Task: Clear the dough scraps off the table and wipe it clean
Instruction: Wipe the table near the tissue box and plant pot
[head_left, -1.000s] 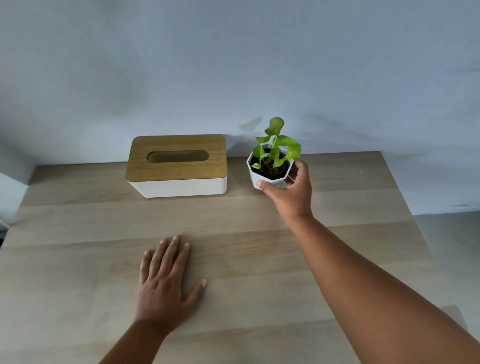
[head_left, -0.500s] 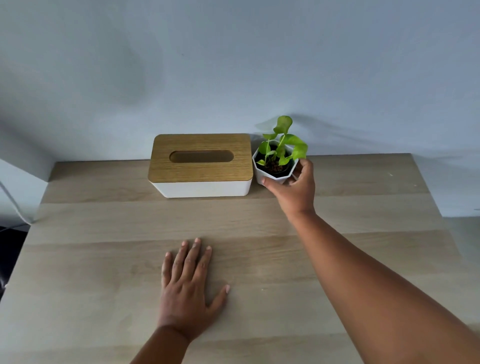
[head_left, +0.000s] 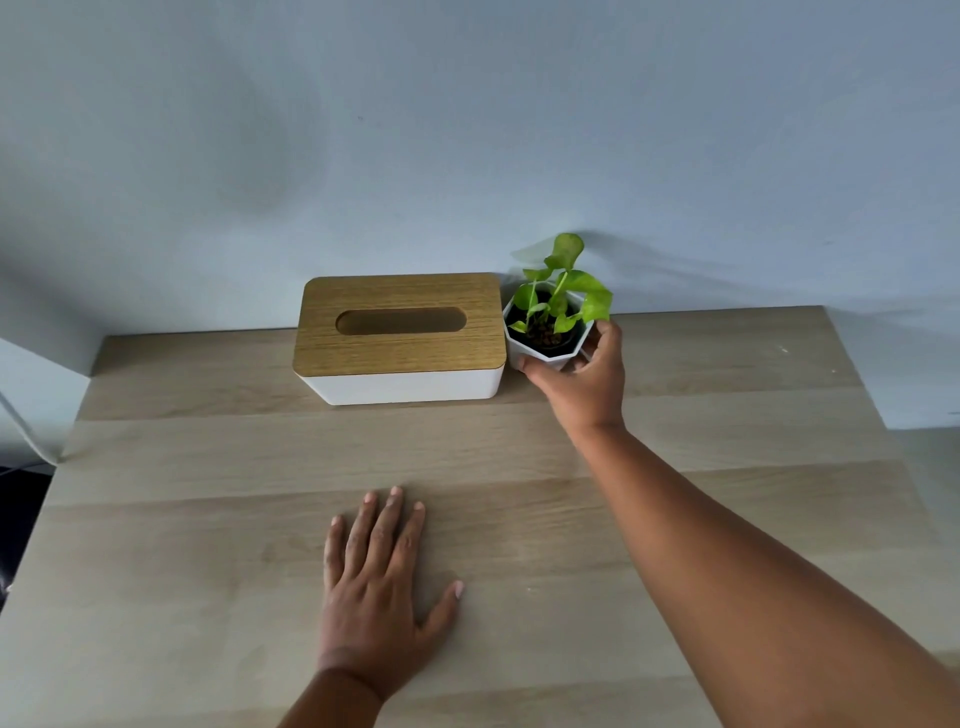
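The right hand (head_left: 582, 382) is gripping a small potted plant (head_left: 550, 327) at the table's (head_left: 727, 441) far edge, just beside a tissue box (head_left: 400, 338), seemingly tidying up. The left hand (head_left: 374, 587) is resting flat, fingers spread, nearer the person. No dough scraps are showing.

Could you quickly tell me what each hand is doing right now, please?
Left hand: open, fingers straight, flat on the table.
Right hand: fingers curled round the plant pot, holding it beside the tissue box.
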